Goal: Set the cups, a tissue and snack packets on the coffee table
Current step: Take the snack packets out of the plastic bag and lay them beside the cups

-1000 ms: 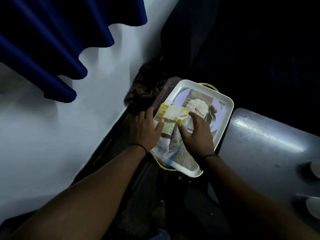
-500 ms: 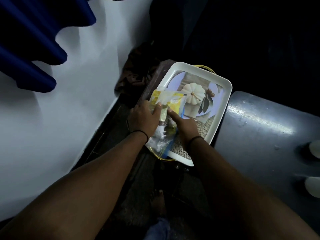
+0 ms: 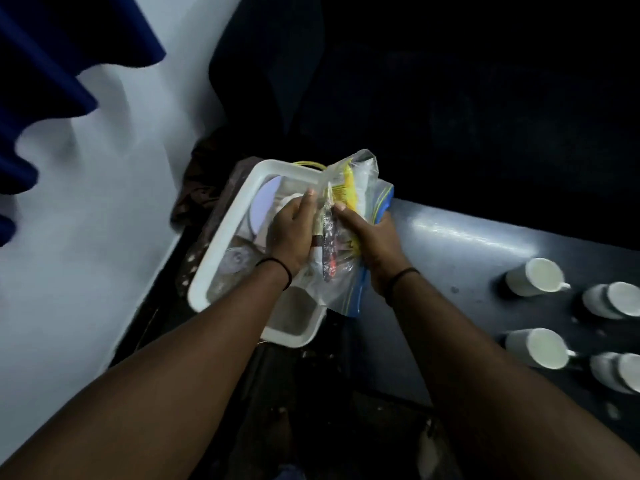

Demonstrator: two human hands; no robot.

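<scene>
A clear zip bag [image 3: 360,188] holding yellow and other snack packets is lifted upright above the right side of a white tray [image 3: 221,237]. My left hand [image 3: 294,233] grips the bag from the left and my right hand [image 3: 370,244] grips it from the right. Several white cups [image 3: 533,276] stand on the dark coffee table [image 3: 450,244] at the right. No tissue is visible.
The tray rests on a dark stand left of the table, beside a white wall [image 3: 86,220]. A blue curtain [image 3: 41,81] hangs at the upper left. A dark sofa [image 3: 450,98] fills the background. The floor below is dark.
The bag of packets has been lifted from lying flat in the tray to upright, shifted toward the table. The view has swung right, bringing the cups into sight.
</scene>
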